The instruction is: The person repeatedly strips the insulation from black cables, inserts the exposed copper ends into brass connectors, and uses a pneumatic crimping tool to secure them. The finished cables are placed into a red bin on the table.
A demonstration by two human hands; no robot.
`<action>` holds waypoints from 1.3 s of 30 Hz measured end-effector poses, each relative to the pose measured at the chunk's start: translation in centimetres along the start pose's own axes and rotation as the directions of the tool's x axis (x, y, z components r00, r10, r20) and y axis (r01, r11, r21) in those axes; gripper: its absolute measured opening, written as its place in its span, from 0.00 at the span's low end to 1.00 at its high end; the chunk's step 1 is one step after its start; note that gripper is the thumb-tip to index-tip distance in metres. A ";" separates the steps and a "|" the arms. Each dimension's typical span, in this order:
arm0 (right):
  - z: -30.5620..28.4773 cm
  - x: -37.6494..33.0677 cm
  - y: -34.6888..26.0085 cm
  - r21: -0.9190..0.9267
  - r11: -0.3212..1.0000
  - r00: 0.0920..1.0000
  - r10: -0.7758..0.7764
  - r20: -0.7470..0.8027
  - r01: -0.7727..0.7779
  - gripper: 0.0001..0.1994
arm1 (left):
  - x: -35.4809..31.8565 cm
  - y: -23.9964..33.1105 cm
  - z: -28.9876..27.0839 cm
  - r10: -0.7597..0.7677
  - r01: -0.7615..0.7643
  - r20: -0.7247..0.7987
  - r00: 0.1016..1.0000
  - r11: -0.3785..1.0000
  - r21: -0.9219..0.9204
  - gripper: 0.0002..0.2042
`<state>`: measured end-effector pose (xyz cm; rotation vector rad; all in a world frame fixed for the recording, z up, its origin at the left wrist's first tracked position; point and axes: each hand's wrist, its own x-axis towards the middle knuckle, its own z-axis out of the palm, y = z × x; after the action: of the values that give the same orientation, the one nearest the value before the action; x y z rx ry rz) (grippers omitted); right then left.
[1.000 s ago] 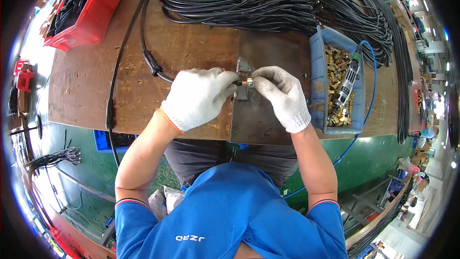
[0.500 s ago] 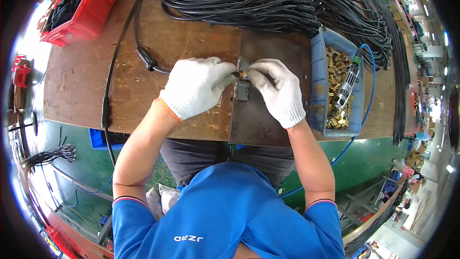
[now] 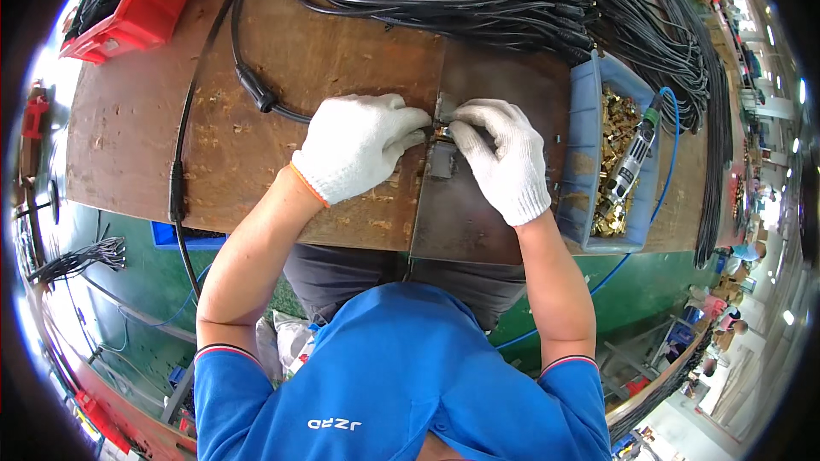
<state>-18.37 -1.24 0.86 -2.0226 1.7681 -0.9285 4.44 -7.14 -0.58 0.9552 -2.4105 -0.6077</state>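
My left hand [image 3: 363, 149], in a white knitted glove, is closed on the end of a black cable [image 3: 293, 113]. A thick black moulded joint [image 3: 254, 90] sits on this cable to the left of the hand. Opposite it, my gloved right hand [image 3: 506, 158] pinches a small shiny metal piece [image 3: 442, 131] at the cable's end. My fingers partly cover the piece, so its exact shape is hidden. Both sets of fingertips meet over a small metal fixture [image 3: 442, 160] on the dark metal plate [image 3: 487, 230].
To the right, a blue-grey bin [image 3: 583, 132] holds brass-coloured parts [image 3: 612, 218], with a pneumatic screwdriver [image 3: 632, 162] and its blue air hose [image 3: 671, 149] across it. Bundled black cables [image 3: 453, 8] lie at the back. A red bin [image 3: 145, 21] stands at far left.
The whole view has shifted slightly, with the bench's back end higher in the picture. Both hands keep their hold at the fixture, their fingers only slightly moved.
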 end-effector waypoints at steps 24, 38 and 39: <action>-10.5 -2.6 1.1 -0.233 0.953 0.941 0.115 -0.317 -0.195 0.14 | 0.1 -0.3 0.6 0.007 -0.007 -0.008 1.000 1.000 0.002 0.08; -17.9 -4.7 12.3 0.090 0.875 0.775 0.465 -0.428 -0.475 0.31 | 0.6 -0.1 0.4 0.012 -0.012 -0.001 1.000 1.000 0.008 0.09; -18.3 -5.3 12.9 0.187 0.915 0.787 0.404 -0.466 -0.358 0.28 | 0.6 -0.1 0.6 0.013 -0.013 -0.002 1.000 1.000 0.003 0.10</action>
<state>-40.15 4.67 5.21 -1.3491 2.2344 -1.4438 3.78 -7.45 -0.90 0.9402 -2.4141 -0.5985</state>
